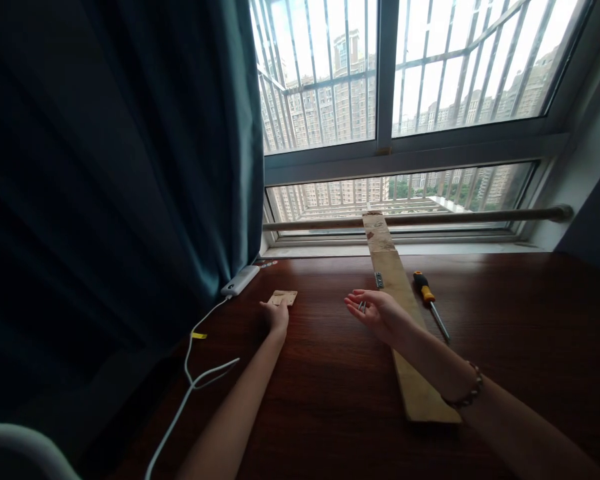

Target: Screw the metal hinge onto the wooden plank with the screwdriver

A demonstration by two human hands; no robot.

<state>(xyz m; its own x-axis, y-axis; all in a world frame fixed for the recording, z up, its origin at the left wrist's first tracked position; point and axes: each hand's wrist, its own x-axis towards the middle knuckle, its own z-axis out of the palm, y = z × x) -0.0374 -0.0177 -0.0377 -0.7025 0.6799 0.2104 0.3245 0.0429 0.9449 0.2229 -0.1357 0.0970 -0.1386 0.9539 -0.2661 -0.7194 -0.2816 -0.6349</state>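
My left hand (276, 315) grips the near edge of a small flat wooden piece (284, 297) on or just above the dark red table. Palm up and fingers curled, my right hand (373, 312) cradles a few small silvery screws (363, 307); their exact number is hard to make out. Beneath my right forearm lies a long wooden board (405, 293), its far end reaching the window rail. A small metal hinge (379, 280) rests at the board's left edge, just beyond my right fingers. Right of the board is a black and yellow screwdriver (425, 288), its shaft toward me.
A white power bank (241, 281) with a white cable (189, 353) lies at the left, beside a dark blue curtain (220, 167). The cable loops near my left forearm. A barred window and a horizontal rail (460, 218) stand behind the table (330, 400).
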